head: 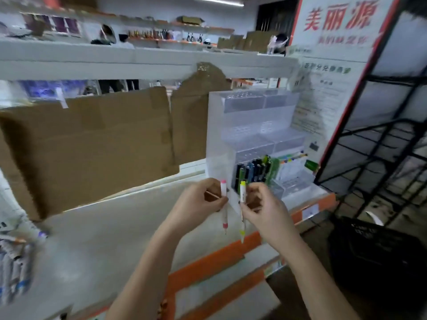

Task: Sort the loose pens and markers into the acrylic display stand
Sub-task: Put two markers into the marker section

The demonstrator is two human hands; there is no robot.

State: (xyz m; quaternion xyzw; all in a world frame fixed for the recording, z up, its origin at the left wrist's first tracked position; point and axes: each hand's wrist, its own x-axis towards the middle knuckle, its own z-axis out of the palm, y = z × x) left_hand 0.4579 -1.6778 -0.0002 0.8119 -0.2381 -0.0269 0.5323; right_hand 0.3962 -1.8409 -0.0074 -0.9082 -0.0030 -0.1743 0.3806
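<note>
Left hand (pixel 198 202) pinches a pink marker (pixel 224 206), right hand (pixel 263 207) a yellow marker (pixel 242 211); both stand upright, long axes vertical, just before the stand (pixel 231 125) on the shelf (pixel 115 227).

bare shelf (pixel 111 229) left, cardboard (pixel 92 146) behind, acrylic stand (pixel 245 125) right

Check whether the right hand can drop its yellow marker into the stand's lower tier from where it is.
Probably yes. The right hand holds the yellow marker upright just in front of the acrylic stand, with nothing between them; dark pens already fill part of that tier.
</note>
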